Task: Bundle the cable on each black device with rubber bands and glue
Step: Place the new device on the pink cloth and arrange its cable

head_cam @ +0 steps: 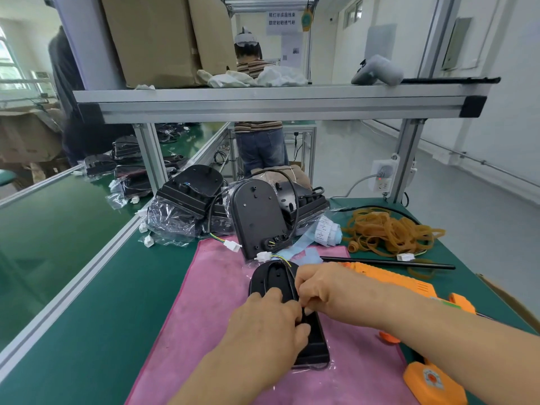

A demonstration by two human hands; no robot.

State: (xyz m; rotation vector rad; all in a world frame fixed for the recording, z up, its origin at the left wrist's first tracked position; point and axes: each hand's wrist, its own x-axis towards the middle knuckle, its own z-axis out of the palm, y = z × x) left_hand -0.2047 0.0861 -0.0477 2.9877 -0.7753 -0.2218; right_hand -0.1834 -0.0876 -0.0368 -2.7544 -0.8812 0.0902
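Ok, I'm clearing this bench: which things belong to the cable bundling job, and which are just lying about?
For the job: black device held by the left hand and right hand, its cable, rubber bands, orange glue gun, waiting devices.
Lying about, on the shelf: cardboard box, white rags, grey controller.

Black device (270,277) at centre: moulded plastic, matt with a faint sheen. Its cable (291,276): smooth black sheathing.
Pink cloth (204,302): soft fabric, matt, smudged grey in patches.
Surface (117,302): green mat, smooth, low gloss.
At 2 o'clock, rubber bands (388,232): tan rubber, dull.
At 3 o'clock, glue gun (409,283): orange plastic, satin, partly textured.
At 11 o'clock, bags (172,220): clear film, glossy, crinkled.
At 12 o'clock, shelf (263,108): bare aluminium profile, brushed. Cardboard box (152,39) on it: brown, matt.
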